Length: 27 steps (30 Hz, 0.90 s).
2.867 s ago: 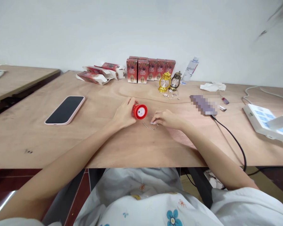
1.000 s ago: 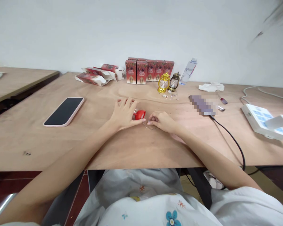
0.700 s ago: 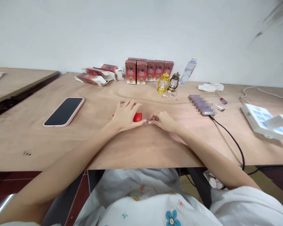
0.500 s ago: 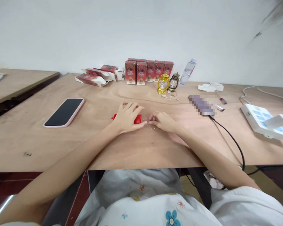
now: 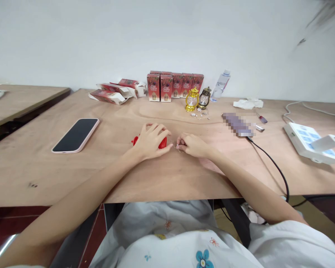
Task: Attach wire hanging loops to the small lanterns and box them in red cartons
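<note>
L hand (image 5: 152,142) drapes over red lantern (image 5: 162,143), lying on its side on tabletop (image 5: 167,178); L grip slack, fingers spread. R hand (image 5: 194,145) pinches a tiny pale bit (image 5: 177,145), thin wire (image 5: 173,144) btwn hands. Prob. small-parts step; next move calls for fine fingertip control, lantern steadied. Further: gold lantern (image 5: 192,101), red boxes (image 5: 166,89) behind.

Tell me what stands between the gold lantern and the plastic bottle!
In the head view, the bronze-coloured lantern stands between the gold lantern and the plastic bottle.
</note>
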Available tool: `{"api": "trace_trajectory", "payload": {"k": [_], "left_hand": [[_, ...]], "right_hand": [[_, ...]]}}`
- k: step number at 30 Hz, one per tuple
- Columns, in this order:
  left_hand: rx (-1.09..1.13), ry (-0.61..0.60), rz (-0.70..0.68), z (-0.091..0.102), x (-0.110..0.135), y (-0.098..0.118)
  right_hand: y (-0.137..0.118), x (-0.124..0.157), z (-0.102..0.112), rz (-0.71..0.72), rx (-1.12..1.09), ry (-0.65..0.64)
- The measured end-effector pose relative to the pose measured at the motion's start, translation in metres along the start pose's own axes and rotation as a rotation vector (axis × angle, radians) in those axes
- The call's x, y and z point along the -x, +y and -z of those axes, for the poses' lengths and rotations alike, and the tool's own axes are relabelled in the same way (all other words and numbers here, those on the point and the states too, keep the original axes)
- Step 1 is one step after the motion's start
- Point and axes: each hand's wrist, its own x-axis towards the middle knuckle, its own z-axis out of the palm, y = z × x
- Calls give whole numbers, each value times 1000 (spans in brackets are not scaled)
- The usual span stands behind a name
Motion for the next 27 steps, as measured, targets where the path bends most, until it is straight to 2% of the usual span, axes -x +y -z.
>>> {"api": "trace_trajectory", "payload": {"k": [5, 12, 17, 22, 27], "left_hand": [[21, 0, 10, 1, 0, 1], [79, 4, 54, 2, -1, 4], [130, -8, 93, 3, -2, 6], [146, -15, 95, 3, -1, 5], [150, 17, 78, 2, -1, 5]], "right_hand": [[4, 0, -3, 51, -55, 40], [7, 0, -7, 257, -234, 95], [1, 3, -7, 373, -207, 236], [-1, 4, -7, 331, -218, 349], [-13, 7, -6, 227, -402, 391]]}}
